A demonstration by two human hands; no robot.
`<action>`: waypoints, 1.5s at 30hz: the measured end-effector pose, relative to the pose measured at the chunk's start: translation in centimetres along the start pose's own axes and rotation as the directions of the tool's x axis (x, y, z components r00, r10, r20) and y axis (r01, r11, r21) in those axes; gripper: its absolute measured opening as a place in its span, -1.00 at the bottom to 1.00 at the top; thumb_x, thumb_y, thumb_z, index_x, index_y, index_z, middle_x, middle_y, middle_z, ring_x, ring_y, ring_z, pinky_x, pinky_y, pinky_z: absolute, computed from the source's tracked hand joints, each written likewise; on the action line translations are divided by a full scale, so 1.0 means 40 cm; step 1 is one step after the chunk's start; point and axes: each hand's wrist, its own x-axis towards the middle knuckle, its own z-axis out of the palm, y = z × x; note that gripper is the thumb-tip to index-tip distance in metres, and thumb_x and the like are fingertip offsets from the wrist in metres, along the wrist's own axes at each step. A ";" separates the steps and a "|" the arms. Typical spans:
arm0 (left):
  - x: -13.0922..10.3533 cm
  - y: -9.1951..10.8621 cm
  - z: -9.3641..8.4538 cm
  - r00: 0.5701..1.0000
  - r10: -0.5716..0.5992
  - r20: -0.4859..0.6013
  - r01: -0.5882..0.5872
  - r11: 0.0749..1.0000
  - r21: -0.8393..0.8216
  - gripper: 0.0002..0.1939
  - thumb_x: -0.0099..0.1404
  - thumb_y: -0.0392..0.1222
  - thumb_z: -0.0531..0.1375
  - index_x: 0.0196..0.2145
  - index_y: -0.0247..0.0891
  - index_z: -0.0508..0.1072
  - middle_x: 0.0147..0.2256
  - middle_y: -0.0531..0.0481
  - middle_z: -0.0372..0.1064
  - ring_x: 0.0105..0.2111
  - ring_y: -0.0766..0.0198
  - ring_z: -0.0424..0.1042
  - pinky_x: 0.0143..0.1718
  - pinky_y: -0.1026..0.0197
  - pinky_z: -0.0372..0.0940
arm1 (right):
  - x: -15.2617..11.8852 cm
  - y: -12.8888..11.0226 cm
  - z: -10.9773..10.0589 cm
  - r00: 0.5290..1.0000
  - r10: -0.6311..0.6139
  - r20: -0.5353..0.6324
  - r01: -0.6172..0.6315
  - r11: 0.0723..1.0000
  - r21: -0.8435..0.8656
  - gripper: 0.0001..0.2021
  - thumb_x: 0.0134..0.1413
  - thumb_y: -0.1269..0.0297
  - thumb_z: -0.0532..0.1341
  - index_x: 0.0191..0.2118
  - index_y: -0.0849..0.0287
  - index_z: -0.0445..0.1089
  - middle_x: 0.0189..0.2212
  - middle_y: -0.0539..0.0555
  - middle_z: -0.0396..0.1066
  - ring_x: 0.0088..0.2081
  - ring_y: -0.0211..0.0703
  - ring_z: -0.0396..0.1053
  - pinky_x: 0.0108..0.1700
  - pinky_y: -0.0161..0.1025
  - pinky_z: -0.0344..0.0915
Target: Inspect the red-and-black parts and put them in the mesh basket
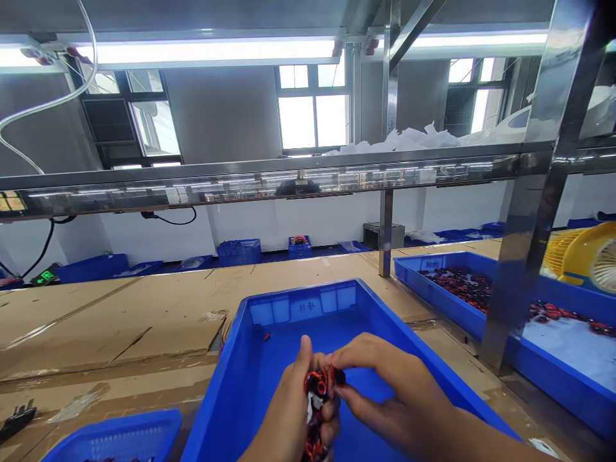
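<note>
Parts (320,387), probably light, are cupped by left grip (293,394); black end (340,376), likely best hold, is pinched by right grip (402,385).

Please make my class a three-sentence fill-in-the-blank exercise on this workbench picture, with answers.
1. The bare right hand touches a bunch of small red-and-black pieces held in the bare ____ hand.
2. The rectangular plastic tray beneath both hands is coloured ____.
3. A yellow plastic fan with a caged front appears at the picture's ____ edge.

Missing words: left; blue; right.
</note>
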 end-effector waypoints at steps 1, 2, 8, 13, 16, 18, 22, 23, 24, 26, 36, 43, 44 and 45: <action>0.005 -0.003 -0.003 1.000 -0.024 -0.004 0.024 1.000 -0.011 -0.22 -0.15 0.67 0.05 -0.54 -0.20 0.24 -0.73 0.17 0.08 -0.78 0.44 0.03 -0.86 0.42 -0.02 | -0.002 0.000 0.002 1.000 0.007 -0.018 -0.007 1.000 -0.017 -0.54 0.04 0.58 0.25 0.02 0.01 0.28 -0.21 -0.05 0.49 -0.20 -0.27 0.46 -0.13 -0.34 0.39; 0.009 -0.005 -0.006 0.999 -0.048 -0.006 0.048 0.999 -0.023 -0.22 -0.17 0.67 0.06 -0.54 -0.20 0.24 -0.73 0.18 0.08 -0.79 0.44 0.02 -0.87 0.42 -0.03 | -0.004 0.000 0.003 0.999 0.018 -0.033 -0.019 0.999 -0.031 -0.51 0.03 0.58 0.25 0.05 0.00 0.26 -0.22 -0.04 0.48 -0.22 -0.27 0.45 -0.15 -0.34 0.39; 0.014 -0.016 -0.014 0.995 -0.097 -0.002 0.097 0.995 0.026 -0.24 -0.09 0.66 0.01 -0.58 -0.20 0.19 -0.73 0.16 0.07 -0.78 0.44 0.03 -0.85 0.42 -0.04 | 0.004 -0.002 0.002 0.997 0.002 0.074 -0.003 1.000 0.003 -0.55 0.09 0.55 0.26 0.07 -0.01 0.31 -0.19 -0.03 0.50 -0.17 -0.25 0.42 -0.10 -0.33 0.35; 0.021 -0.032 -0.017 0.998 -0.004 -0.065 0.015 0.987 0.162 -0.24 -0.02 0.66 -0.10 -0.53 -0.18 0.22 -0.75 0.17 0.08 -0.82 0.39 0.05 -0.85 0.36 0.01 | 0.003 0.006 0.006 0.990 -0.022 0.141 0.024 1.000 -0.009 -0.57 0.07 0.48 0.34 0.04 0.01 0.33 -0.20 -0.06 0.55 -0.25 -0.24 0.44 -0.17 -0.35 0.33; 0.023 -0.039 -0.015 0.997 0.000 -0.079 0.019 0.973 0.232 -0.23 -0.02 0.67 -0.17 -0.56 -0.17 0.19 -0.79 0.16 0.05 -0.86 0.38 0.02 -0.84 0.35 -0.02 | -0.002 0.006 0.012 0.987 -0.030 0.160 0.042 0.996 -0.073 -0.60 0.07 0.44 0.35 0.02 0.02 0.35 -0.20 -0.06 0.56 -0.26 -0.22 0.44 -0.19 -0.32 0.31; 0.020 -0.040 -0.011 0.996 -0.016 -0.089 0.037 0.971 0.236 -0.21 -0.04 0.68 -0.17 -0.55 -0.18 0.21 -0.77 0.16 0.09 -0.86 0.40 0.03 -0.83 0.36 -0.03 | 0.000 -0.001 0.012 0.992 -0.019 0.125 0.029 0.997 -0.076 -0.62 0.07 0.47 0.33 0.00 0.03 0.37 -0.25 -0.06 0.56 -0.27 -0.23 0.43 -0.18 -0.32 0.31; 0.008 -0.036 0.000 0.995 -0.052 -0.088 0.067 0.982 0.178 -0.17 -0.10 0.71 -0.16 -0.53 -0.20 0.23 -0.71 0.16 0.11 -0.80 0.45 0.07 -0.78 0.39 -0.07 | 0.009 -0.015 0.007 0.996 0.051 0.072 -0.050 0.999 -0.022 -0.65 0.06 0.52 0.31 -0.05 0.05 0.41 -0.32 -0.06 0.54 -0.26 -0.26 0.44 -0.17 -0.35 0.34; 0.005 -0.033 0.002 0.994 -0.074 -0.075 0.085 0.985 0.154 -0.17 -0.10 0.71 -0.17 -0.52 -0.20 0.23 -0.70 0.15 0.12 -0.79 0.45 0.08 -0.77 0.39 -0.09 | 0.011 -0.016 0.006 0.996 0.071 0.061 -0.070 0.997 -0.017 -0.66 0.07 0.52 0.31 -0.05 0.05 0.42 -0.31 -0.06 0.54 -0.26 -0.27 0.45 -0.17 -0.36 0.35; 0.003 -0.031 0.003 0.993 -0.098 -0.061 0.105 0.986 0.133 -0.16 -0.08 0.70 -0.19 -0.52 -0.21 0.23 -0.69 0.15 0.12 -0.78 0.46 0.09 -0.75 0.39 -0.09 | 0.011 -0.015 0.005 0.994 0.097 0.046 -0.096 0.995 -0.019 -0.67 0.07 0.50 0.31 -0.05 0.05 0.42 -0.30 -0.06 0.54 -0.26 -0.28 0.47 -0.17 -0.37 0.36; -0.001 -0.024 0.006 0.991 -0.128 -0.025 0.130 0.985 0.115 -0.15 -0.04 0.69 -0.23 -0.52 -0.23 0.25 -0.67 0.13 0.14 -0.77 0.48 0.10 -0.73 0.39 -0.09 | 0.011 -0.009 0.002 0.991 0.136 -0.002 -0.136 0.990 -0.035 -0.68 0.07 0.48 0.32 -0.05 0.05 0.42 -0.26 -0.07 0.56 -0.25 -0.29 0.50 -0.15 -0.39 0.37; -0.015 -0.004 0.006 0.995 0.061 0.079 -0.066 0.995 0.069 -0.40 0.09 0.45 0.16 -0.42 -0.21 0.25 -0.62 0.21 0.11 -0.75 0.50 0.03 -0.82 0.44 0.09 | 0.009 0.022 -0.022 0.996 -0.002 -0.091 -0.014 0.985 -0.172 -0.68 0.12 0.43 0.31 0.00 0.09 0.40 -0.20 -0.03 0.57 -0.20 -0.30 0.53 -0.08 -0.43 0.40; -0.015 -0.011 0.002 0.966 0.166 0.196 -0.162 0.986 -0.038 -0.60 0.28 0.18 0.17 -0.38 -0.22 0.26 -0.61 0.21 0.10 -0.75 0.54 -0.02 -0.82 0.47 0.12 | 0.020 0.034 -0.032 0.941 0.326 -0.093 -0.304 0.933 0.190 -0.73 0.09 0.30 0.35 -0.06 0.01 0.46 -0.23 -0.04 0.56 -0.21 -0.25 0.51 -0.09 -0.33 0.43; -0.015 -0.010 0.001 0.965 0.170 0.202 -0.163 0.985 -0.051 -0.62 0.30 0.16 0.16 -0.39 -0.22 0.26 -0.61 0.20 0.10 -0.75 0.54 -0.02 -0.81 0.46 0.12 | 0.021 0.037 -0.031 0.911 0.407 -0.069 -0.372 0.881 0.291 -0.72 0.07 0.27 0.36 -0.07 0.03 0.46 -0.22 -0.01 0.55 -0.18 -0.21 0.50 -0.08 -0.29 0.43; -0.015 -0.009 0.001 0.964 0.173 0.204 -0.164 0.985 -0.060 -0.63 0.30 0.15 0.16 -0.39 -0.23 0.27 -0.61 0.20 0.10 -0.75 0.54 -0.03 -0.82 0.46 0.12 | 0.023 0.040 -0.029 0.876 0.480 -0.038 -0.429 0.814 0.393 -0.71 0.05 0.25 0.37 -0.07 0.05 0.46 -0.22 0.01 0.54 -0.16 -0.18 0.50 -0.08 -0.26 0.44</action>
